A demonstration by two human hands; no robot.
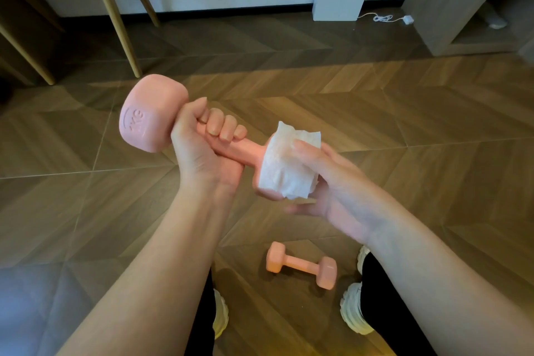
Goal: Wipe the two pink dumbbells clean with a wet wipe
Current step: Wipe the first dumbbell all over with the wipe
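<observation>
Gripping one pink dumbbell (150,115) mid-handle in a fully curled left hand (202,141), up above the floor (404,124), cupping a limp wet wipe (284,170) round its near head with the right hand (335,185), thumb on top, other dumbbell (300,264) parked on the floor between the shoes (352,309), probably hefty, rigid and slick once damp, so best held by the handle.
</observation>
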